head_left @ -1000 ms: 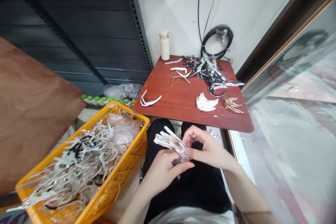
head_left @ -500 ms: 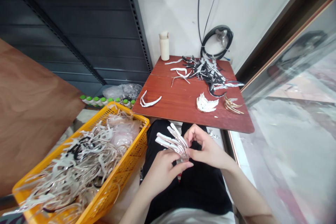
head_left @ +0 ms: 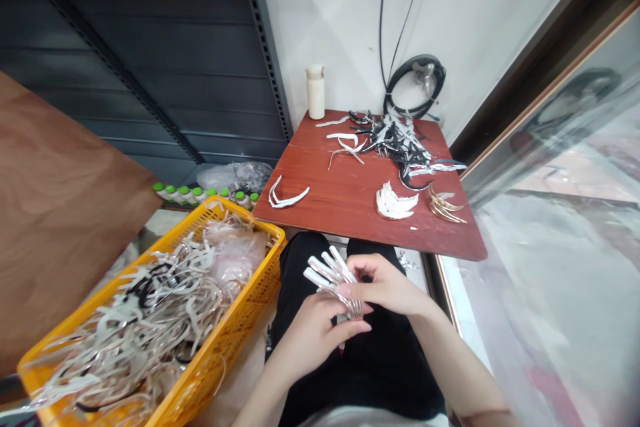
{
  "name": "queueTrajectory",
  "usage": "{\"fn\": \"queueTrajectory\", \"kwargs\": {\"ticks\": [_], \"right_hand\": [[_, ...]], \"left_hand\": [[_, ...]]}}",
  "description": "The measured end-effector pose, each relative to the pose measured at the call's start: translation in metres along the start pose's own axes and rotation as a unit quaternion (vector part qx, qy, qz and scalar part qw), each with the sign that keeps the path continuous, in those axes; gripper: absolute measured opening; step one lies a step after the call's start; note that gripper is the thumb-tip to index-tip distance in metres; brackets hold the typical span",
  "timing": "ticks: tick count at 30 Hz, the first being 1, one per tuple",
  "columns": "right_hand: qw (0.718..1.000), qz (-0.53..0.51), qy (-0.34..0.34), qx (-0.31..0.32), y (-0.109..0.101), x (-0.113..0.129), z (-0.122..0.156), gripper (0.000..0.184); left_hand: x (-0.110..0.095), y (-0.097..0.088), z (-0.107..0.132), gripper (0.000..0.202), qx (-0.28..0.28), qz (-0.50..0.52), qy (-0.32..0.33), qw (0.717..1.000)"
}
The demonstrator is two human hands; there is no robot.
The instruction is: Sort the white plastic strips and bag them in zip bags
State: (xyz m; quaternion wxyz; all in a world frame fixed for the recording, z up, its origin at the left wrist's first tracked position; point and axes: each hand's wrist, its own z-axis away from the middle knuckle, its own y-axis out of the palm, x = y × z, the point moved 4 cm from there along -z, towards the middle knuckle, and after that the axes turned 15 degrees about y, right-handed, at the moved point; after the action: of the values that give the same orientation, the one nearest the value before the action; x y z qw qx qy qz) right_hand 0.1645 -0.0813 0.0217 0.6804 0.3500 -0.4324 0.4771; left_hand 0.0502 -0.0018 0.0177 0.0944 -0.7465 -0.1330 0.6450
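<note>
Over my lap, a fanned bundle of curved strips, white with shiny metallic edges, is held between both hands. My left hand is closed around the bundle's lower side, its thumb lying below the bent ends. From the right, my right hand pinches the strips with thumb and fingers; its fingertips are partly hidden behind them. Beyond the hands, a stack of white curved strips lies on the red-brown table, beside a few gold curved strips.
To the left stands a yellow crate heaped with tangled strips and plastic film. On the table are a black and silver pile, two white strips and a cream bottle. Coiled black cable rests against the wall.
My right thumb has moved left across the strips, and the bundle has tilted slightly with its white ends closer together. Both hands still hold it.
</note>
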Motion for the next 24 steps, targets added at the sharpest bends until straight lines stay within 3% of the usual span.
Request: {"fn": "queueTrajectory", "kwargs": {"ticks": [8, 13, 18, 24], "right_hand": [[0.995, -0.011, -0.042, -0.09, 0.0, -0.005, 0.0, 0.031], [0.993, -0.013, -0.048, -0.11, 0.0, -0.007, 0.002, 0.03], [0.994, -0.015, -0.045, -0.1, 0.002, -0.01, -0.003, 0.028], [0.998, 0.031, -0.033, -0.046, 0.012, -0.001, -0.005, 0.03]], "left_hand": [[0.002, -0.002, 0.002, 0.022, 0.004, 0.022, 0.003, 1.0], [0.002, -0.004, 0.003, 0.022, 0.009, 0.032, 0.002, 0.999], [0.002, -0.007, 0.005, 0.022, 0.008, 0.034, -0.001, 0.999], [0.005, -0.011, 0.009, 0.022, 0.011, 0.028, -0.016, 0.999]]}}
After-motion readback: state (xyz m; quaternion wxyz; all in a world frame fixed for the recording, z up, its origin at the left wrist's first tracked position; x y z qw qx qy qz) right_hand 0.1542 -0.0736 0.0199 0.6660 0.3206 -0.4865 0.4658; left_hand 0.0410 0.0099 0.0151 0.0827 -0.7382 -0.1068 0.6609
